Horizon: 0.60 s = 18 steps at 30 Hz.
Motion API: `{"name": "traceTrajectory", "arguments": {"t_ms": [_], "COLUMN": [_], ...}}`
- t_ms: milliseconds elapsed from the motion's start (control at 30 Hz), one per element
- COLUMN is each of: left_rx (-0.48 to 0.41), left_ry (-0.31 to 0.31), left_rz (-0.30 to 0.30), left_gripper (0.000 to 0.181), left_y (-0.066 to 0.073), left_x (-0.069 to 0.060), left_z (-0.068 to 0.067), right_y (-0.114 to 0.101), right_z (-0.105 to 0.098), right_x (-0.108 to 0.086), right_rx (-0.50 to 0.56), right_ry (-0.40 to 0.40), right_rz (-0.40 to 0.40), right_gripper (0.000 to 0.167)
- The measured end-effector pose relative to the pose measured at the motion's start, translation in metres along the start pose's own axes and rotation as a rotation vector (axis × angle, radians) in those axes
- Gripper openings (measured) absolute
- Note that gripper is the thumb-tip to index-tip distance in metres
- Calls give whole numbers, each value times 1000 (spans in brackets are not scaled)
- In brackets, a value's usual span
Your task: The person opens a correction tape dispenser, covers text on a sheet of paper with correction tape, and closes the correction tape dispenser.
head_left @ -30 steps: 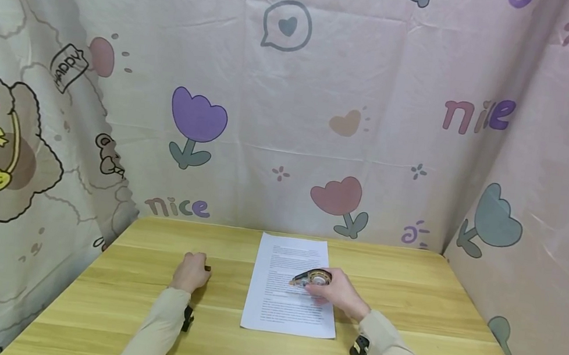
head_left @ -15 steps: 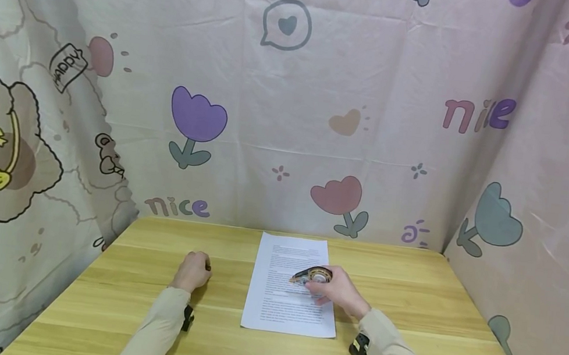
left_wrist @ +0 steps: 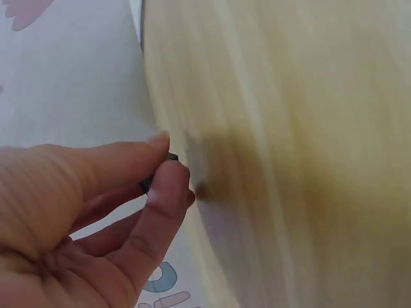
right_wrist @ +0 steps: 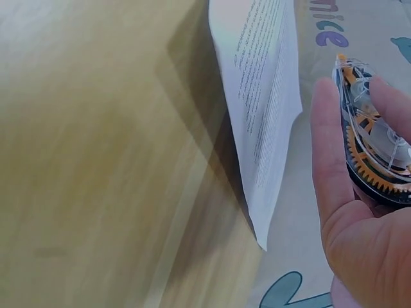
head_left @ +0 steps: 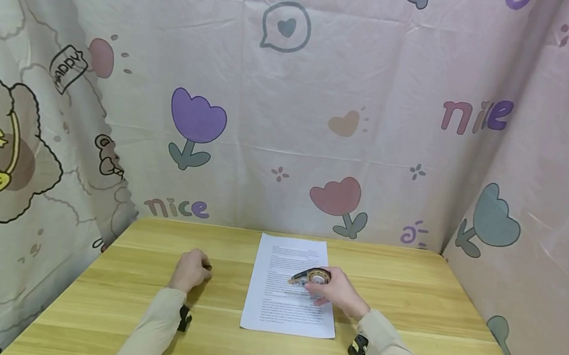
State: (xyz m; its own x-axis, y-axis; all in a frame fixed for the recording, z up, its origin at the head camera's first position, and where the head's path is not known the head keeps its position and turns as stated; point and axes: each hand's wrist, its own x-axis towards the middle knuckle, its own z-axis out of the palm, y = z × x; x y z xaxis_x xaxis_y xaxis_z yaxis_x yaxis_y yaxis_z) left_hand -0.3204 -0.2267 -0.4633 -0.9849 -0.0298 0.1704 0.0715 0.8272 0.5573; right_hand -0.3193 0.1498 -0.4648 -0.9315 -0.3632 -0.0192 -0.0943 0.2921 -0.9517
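In the head view, my right hand (head_left: 341,293) holds a correction tape dispenser (head_left: 318,275) over the printed sheet (head_left: 274,311), its tip pointing left. Through its clear casing the right wrist view shows orange gears (right_wrist: 369,168) and a white spool; the thumb and a finger lie on either side. Left of the sheet, my left hand (head_left: 189,271) pinches a small dark piece between thumb and fingertips. Most of that dark piece (left_wrist: 173,156) is hidden by the fingers in the left wrist view, so its kind is unclear.
The sheet lies on a wooden table (head_left: 391,353), with its far edge close to the table's back edge. A printed cloth (head_left: 283,95) hangs behind the table and along both sides. Each wrist wears a small black camera (head_left: 357,348).
My left hand has turned slightly and shifted a little up and left, the dark piece still pinched. The right hand and the correction tape dispenser stay almost in place.
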Motion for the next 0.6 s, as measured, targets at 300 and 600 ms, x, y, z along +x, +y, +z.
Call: {"name": "traceTrajectory", "arguments": {"t_ms": [300,600], "left_rx": [-161,-280], "left_ry": [-50,-109], "left_rz": [-18,13], "left_gripper": [15,20], "left_y": [15,32], "left_x": [0,3], "left_z": [0,15], "right_y": [0,-6], "right_z": [3,9], "right_x": [1,2], "right_rx": [-3,-64], "right_ry": [7,55], "right_rz": [1,-28], "right_gripper": [51,51]}}
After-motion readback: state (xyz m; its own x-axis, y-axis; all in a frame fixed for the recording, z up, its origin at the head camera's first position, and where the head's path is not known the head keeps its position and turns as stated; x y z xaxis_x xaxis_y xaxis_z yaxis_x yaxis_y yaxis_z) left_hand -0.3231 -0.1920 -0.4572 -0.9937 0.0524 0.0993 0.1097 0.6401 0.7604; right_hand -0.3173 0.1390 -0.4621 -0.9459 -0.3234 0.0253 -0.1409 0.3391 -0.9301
